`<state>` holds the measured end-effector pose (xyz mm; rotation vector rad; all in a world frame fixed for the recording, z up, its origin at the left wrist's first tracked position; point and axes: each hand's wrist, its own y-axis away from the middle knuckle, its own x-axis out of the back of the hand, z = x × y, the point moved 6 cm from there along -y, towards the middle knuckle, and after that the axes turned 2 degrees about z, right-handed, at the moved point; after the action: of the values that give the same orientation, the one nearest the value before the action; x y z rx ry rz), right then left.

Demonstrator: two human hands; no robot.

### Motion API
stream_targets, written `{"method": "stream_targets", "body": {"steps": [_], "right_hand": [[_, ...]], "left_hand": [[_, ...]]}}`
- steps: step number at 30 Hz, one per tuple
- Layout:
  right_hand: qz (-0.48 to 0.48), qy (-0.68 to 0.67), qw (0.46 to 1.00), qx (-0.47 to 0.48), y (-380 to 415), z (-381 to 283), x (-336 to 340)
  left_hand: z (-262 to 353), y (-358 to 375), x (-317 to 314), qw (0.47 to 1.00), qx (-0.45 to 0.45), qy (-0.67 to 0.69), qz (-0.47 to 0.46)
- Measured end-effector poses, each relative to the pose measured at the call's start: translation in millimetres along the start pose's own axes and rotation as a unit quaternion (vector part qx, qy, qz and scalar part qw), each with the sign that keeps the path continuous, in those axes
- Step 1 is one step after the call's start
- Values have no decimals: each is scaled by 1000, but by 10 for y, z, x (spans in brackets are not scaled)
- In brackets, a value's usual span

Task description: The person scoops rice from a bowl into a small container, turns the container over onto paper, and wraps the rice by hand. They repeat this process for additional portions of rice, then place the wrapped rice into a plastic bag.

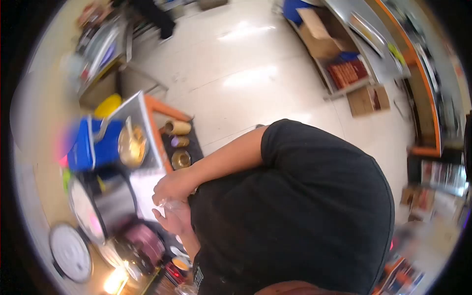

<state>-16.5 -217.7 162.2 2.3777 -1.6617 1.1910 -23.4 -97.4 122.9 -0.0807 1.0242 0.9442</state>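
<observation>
My right hand is the upper one, with its fingers curled around thin clear plastic. Just below it, my left hand has its thumb and fingers apart, and the plastic lies over part of it. Both hands are in front of the black shirt, beside a white surface. To the left are a large metal pot and a blue container. A clear bowl with yellowish contents stands near the container.
A round lid and a bright light are at the lower left. Jars stand on a dark lower shelf by the orange table edge. Cardboard boxes sit at the upper right. Another person's dark-clothed leg shows at the top.
</observation>
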Motion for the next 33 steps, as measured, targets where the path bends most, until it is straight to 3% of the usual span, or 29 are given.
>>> {"method": "stream_targets", "body": {"steps": [3,4,5,6,7,8,10,11,13,14,15,16,18,19,21,23,24,26,27,28,29,30,31,32,33], "right_hand": [[172,-74,978,-92,1098,671,580],[176,-121,957,-195,1618,809,867],[209,-55,950,-225,2176,1254,951],[273,-22,930,-245,2941,1773,1018],[254,61,906,-332,3911,2153,1050],[287,125,814,-489,5328,2591,807],[270,164,537,-782,8034,3106,315],[250,193,460,-830,8901,2305,265],[186,263,381,-867,9953,576,-102],[167,288,348,-876,10318,-206,-387],[95,196,391,-895,10452,-846,-559],[306,117,289,-899,10821,-1396,-1063],[289,182,289,-895,10301,-2445,-1584],[174,49,231,-956,10626,-2500,-2586],[94,-39,257,-961,10243,-2744,-3479],[87,-57,326,-940,9784,-2659,-3908],[91,-50,363,-926,9665,-2523,-3924],[119,21,412,-903,9838,-2204,-3619],[134,67,413,-898,10078,-2042,-3311],[191,86,359,-909,10369,-2038,-2616],[150,71,369,-914,10699,-1988,-1947],[405,102,254,-872,11136,-2025,-1345],[537,45,185,-822,11468,-2151,-709],[635,52,172,-751,11977,-2171,-240],[661,53,204,-720,12314,-2332,371]], "left_hand": [[-819,-483,-818,987,120,-71,-77],[-1134,-655,-898,968,177,-148,-95],[-1445,-815,-975,938,232,-225,-123],[-1661,-978,-1085,922,223,-288,-129],[-1837,-1073,-1254,902,214,-351,-131],[-1978,-1107,-1511,894,212,-369,-141],[-2185,-1143,-2068,868,197,-416,-184],[-2247,-1215,-2230,854,189,-446,-190],[-2315,-1277,-2635,827,134,-498,-225],[-2408,-1353,-2792,809,114,-526,-239],[-2527,-1409,-2927,790,97,-552,-250],[-2661,-1436,-3030,769,84,-578,-260],[-3159,-1561,-3136,725,86,-607,-314],[-3404,-1661,-3098,701,85,-621,-341],[-4062,-2030,-2594,696,116,-608,-364],[-4546,-2229,-1844,690,149,-651,-277],[-4696,-2284,-1307,652,146,-701,-250],[-4875,-2247,-130,564,115,-797,-185],[-4805,-1806,69,587,108,-785,-166],[-4788,-1364,193,519,203,-809,-187],[-4845,-1011,290,484,259,-811,-201],[-4970,-760,364,465,303,-807,-203],[-5093,-561,352,466,321,-802,-191],[-5233,-392,282,468,338,-798,-175],[-5418,-286,177,474,347,-794,-157]]}}
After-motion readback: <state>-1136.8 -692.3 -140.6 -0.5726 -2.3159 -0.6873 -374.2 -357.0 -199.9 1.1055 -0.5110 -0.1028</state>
